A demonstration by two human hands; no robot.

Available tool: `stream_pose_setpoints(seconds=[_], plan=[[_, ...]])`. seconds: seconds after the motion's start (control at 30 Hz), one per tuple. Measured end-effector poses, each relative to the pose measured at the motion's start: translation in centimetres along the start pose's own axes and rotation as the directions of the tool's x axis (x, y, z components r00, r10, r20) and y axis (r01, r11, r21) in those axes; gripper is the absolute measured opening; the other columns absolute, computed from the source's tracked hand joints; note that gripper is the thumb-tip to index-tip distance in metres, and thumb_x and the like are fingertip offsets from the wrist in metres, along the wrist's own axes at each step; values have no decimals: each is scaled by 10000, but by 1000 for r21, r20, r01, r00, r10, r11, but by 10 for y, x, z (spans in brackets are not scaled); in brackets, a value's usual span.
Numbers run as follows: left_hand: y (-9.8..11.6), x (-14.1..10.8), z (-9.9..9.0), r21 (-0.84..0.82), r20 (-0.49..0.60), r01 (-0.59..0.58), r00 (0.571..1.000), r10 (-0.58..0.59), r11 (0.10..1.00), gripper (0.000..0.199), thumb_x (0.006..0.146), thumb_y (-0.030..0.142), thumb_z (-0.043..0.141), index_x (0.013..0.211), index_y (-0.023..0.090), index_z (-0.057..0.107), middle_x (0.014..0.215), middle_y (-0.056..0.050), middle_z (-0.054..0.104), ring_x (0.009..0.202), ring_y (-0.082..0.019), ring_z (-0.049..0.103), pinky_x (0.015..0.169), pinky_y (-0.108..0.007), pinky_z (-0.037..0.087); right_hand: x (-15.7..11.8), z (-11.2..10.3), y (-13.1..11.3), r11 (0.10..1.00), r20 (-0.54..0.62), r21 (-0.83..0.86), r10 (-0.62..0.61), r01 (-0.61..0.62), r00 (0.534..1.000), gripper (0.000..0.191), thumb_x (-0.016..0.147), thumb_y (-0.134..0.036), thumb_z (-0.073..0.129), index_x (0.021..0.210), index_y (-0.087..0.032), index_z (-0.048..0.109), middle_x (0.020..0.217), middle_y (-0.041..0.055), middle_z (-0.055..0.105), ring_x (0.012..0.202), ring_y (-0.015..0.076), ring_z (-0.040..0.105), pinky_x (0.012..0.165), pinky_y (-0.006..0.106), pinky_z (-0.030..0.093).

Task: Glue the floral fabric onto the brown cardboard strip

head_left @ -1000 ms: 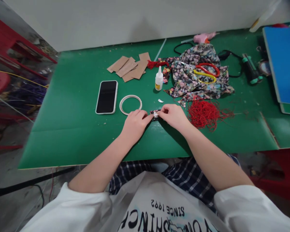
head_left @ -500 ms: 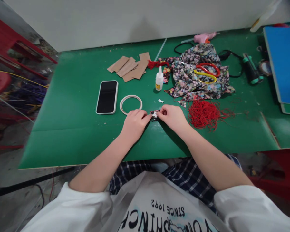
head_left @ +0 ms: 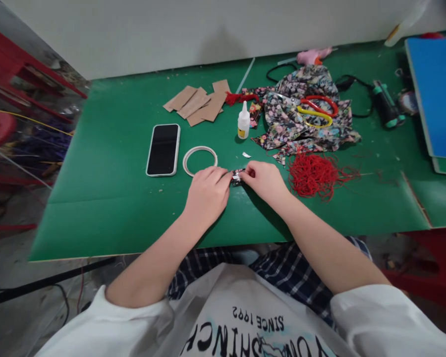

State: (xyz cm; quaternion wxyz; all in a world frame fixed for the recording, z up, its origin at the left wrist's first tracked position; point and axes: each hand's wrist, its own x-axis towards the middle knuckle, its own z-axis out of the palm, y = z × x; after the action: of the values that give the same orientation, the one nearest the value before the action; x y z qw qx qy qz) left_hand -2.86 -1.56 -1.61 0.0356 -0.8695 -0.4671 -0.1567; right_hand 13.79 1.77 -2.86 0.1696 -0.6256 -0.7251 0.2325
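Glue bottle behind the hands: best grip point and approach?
Grip the glue bottle round its white body, below the tapered nozzle. It stands upright, so a side pinch suits it. Come from the left, where the green mat is bare; the floral fabric crowds its right side.

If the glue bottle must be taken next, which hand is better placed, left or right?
Probably the right hand. The glue bottle stands beyond it and slightly to its left, with bare green table between. The left hand sits nearer the person, behind the white ring. Both hands pinch the small fabric piece.
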Motion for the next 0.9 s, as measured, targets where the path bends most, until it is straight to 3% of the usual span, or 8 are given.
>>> stream_pose_setpoints(seconds=[0.2, 0.9], plan=[[12, -4, 15, 12, 38, -70, 997, 69, 997, 369, 910, 252, 412, 1188, 59, 559, 1229, -126, 590, 1215, -286, 473, 998, -457, 382, 0, 3, 3, 999, -28, -9, -32, 31, 999, 204, 797, -275, 524, 622, -175, 555, 610, 2, 585, 568, 108, 466, 567, 244, 293], [13, -5, 19, 27, 26, -56, 998, 55, 998, 363, 891, 248, 431, 1145, 45, 593, 1218, -139, 594, 1237, -312, 450, 1016, -486, 377, -12, 6, -8, 909, -30, -410, -91, 71, 995, 233, 909, -334, 404, 881, -156, 552, 744, 83, 670, 623, 200, 624, 499, 269, 251]])
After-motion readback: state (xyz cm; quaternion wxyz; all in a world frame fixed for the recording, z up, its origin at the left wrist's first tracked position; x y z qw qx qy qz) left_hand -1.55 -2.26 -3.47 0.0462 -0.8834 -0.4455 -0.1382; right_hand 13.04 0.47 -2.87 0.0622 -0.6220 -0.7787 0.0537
